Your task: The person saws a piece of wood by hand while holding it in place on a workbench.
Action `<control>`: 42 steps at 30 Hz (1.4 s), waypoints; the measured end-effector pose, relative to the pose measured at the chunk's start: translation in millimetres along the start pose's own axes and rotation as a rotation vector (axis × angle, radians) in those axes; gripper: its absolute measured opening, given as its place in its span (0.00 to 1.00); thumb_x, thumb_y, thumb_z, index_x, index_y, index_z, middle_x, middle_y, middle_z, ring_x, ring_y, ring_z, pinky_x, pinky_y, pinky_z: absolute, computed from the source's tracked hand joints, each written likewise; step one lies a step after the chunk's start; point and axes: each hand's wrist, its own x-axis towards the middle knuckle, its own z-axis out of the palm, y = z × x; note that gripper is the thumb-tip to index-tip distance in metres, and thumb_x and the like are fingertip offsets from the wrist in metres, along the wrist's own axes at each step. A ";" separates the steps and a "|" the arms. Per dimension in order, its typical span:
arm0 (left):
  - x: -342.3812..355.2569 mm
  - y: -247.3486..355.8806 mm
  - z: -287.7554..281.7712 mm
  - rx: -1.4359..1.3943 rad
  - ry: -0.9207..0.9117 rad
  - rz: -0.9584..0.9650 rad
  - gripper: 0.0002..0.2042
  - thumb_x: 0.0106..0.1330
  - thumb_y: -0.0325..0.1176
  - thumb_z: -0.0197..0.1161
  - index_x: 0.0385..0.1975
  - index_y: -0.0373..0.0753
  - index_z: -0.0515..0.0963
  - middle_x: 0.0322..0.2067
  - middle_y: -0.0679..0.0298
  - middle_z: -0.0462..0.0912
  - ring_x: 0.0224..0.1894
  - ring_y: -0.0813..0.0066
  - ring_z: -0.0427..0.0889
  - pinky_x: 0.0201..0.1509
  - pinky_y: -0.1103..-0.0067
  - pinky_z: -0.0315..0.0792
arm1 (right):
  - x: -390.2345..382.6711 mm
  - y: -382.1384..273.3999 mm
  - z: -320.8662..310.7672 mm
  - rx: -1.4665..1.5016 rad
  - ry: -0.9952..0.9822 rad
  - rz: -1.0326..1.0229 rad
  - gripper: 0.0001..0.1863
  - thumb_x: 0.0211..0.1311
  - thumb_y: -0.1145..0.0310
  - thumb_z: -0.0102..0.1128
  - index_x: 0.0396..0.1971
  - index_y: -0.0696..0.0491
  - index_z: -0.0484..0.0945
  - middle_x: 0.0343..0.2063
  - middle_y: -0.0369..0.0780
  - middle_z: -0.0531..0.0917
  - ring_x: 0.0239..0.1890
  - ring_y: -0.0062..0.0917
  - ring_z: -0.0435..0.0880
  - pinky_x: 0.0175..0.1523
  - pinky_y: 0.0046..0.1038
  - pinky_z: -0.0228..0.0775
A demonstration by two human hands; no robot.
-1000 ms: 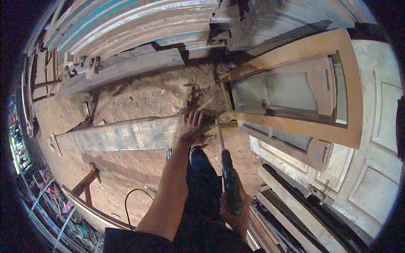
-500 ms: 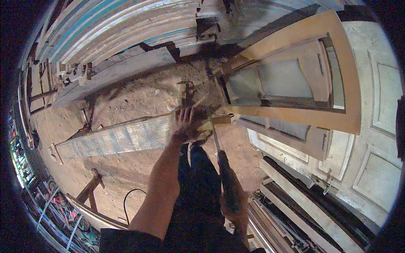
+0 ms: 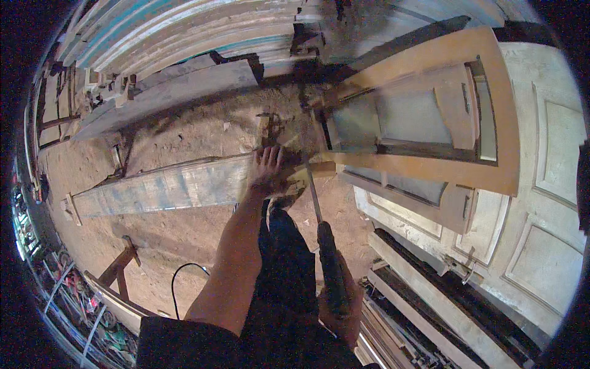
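A long, pale, weathered board (image 3: 166, 189) stretches across the work area from the left. My left hand (image 3: 267, 172) lies palm down on its right end, fingers extended. Just right of that hand is a handsaw (image 3: 312, 190), seen nearly edge-on, its thin blade across the wood by the board's end. My right hand (image 3: 343, 304) is wrapped round the saw's black handle (image 3: 332, 264), close to my body. Where the blade meets the wood is shadowed and hard to make out. A short wood piece (image 3: 322, 168) shows right of the blade.
An orange-brown framed door panel with panes (image 3: 430, 166) leans at the right, before a white panelled door (image 3: 550, 154). Stacked planks (image 3: 184, 37) lie at the back. Timber lengths (image 3: 430, 295) lie lower right. A wooden trestle (image 3: 120, 264) stands on the dirt floor at left.
The saw and my right hand have drawn back slightly toward me. My left hand stays on the board. The whole view has shifted a little.
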 end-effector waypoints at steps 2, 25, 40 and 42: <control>-1.5 5.6 -16.4 0.064 0.075 -0.043 0.56 0.45 0.64 0.70 0.70 0.34 0.58 0.66 0.52 0.65 0.68 0.54 0.62 0.73 0.54 0.51 | 2.6 10.0 5.5 0.000 0.022 -0.078 0.35 0.55 0.79 0.54 0.68 0.59 0.66 0.53 0.49 0.83 0.41 0.25 0.86 0.45 0.27 0.75; 0.3 5.0 -5.5 0.039 -0.061 -0.033 0.55 0.52 0.67 0.64 0.72 0.33 0.53 0.70 0.47 0.58 0.73 0.49 0.56 0.73 0.49 0.51 | 19.4 -0.4 5.3 -0.137 -0.013 -0.069 0.35 0.50 0.85 0.53 0.64 0.62 0.68 0.57 0.52 0.80 0.60 0.34 0.81 0.59 0.31 0.73; 3.6 3.8 0.9 -0.025 0.050 -0.023 0.56 0.47 0.61 0.71 0.72 0.33 0.53 0.68 0.46 0.61 0.71 0.47 0.58 0.71 0.50 0.53 | 36.7 -11.6 5.0 -0.268 -0.036 -0.110 0.29 0.57 0.80 0.53 0.62 0.62 0.70 0.51 0.51 0.82 0.49 0.32 0.83 0.53 0.30 0.74; -4.5 5.3 11.9 -0.009 0.000 -0.031 0.58 0.48 0.65 0.68 0.73 0.32 0.52 0.69 0.45 0.58 0.72 0.45 0.56 0.73 0.48 0.48 | 51.8 7.4 14.7 -0.113 -0.055 -0.012 0.29 0.56 0.80 0.52 0.62 0.62 0.70 0.53 0.52 0.81 0.53 0.35 0.82 0.56 0.32 0.73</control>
